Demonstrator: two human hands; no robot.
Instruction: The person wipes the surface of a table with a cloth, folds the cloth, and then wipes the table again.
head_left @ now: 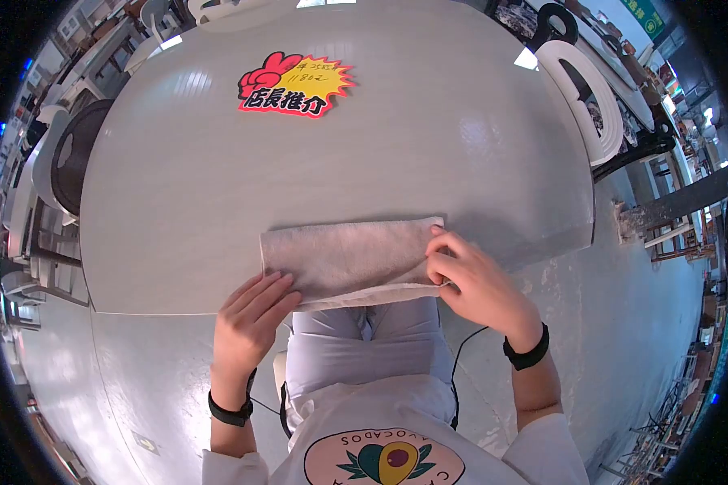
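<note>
Pale grey surface (218, 202) fills most of the view, with chairs crowded round its far sides. The right hand (473, 283) makes the grip: thumb and fingers pinch the end of a folded grey cloth (348, 255), at its near corner where the layers meet. From that grip the cloth runs away to the left as a long strip lying along the surface's near rim, its lower layer seeming to hang slightly over the lap. At the far end from the grip the left hand (247, 319) lies flat, fingers straight and pressed together; whether the tips weigh on the cloth or only on the rim is hard to tell. Well beyond the grip sits a red and yellow sign (295, 85).

So close to the rim, a pull from the pinch with the left end unweighted could likely drag the strip off, or shear the layers and spoil the fold.
</note>
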